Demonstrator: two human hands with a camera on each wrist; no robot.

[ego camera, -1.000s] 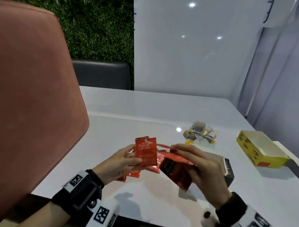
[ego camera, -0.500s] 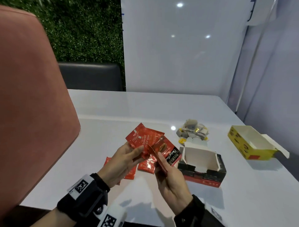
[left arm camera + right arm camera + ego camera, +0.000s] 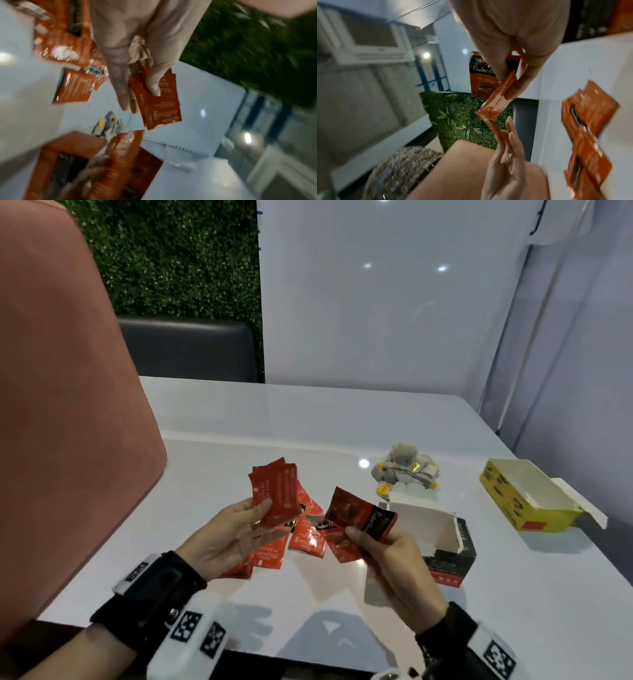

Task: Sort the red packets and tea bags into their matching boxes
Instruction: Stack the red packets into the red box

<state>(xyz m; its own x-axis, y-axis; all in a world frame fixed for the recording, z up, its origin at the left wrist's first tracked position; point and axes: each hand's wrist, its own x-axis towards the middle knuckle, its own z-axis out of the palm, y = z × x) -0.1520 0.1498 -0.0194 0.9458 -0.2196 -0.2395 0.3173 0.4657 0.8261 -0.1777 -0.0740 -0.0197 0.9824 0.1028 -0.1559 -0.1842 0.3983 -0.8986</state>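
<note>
My left hand (image 3: 236, 529) pinches a red packet stack (image 3: 275, 494) mid-frame; my right hand (image 3: 394, 556) pinches another red packet (image 3: 359, 513) beside it.

Pink chair back (image 3: 61, 405), dark bench (image 3: 188, 350), green hedge wall (image 3: 171, 258), white table (image 3: 239, 422)

A smooth, glossy white top is seen on the counter (image 3: 342, 419), with ceiling lights mirrored in it. The red packets (image 3: 274, 494) are made of thin, shiny foil-like film, printed and creased, with torn-looking edges. The black box (image 3: 448, 556) and the yellow box (image 3: 507, 494) are of printed cardboard, matt white inside. The tea bags (image 3: 404, 470) look like soft, dull paper. The pink chair back (image 3: 61, 405) is covered in matt, velvety cloth.
</note>
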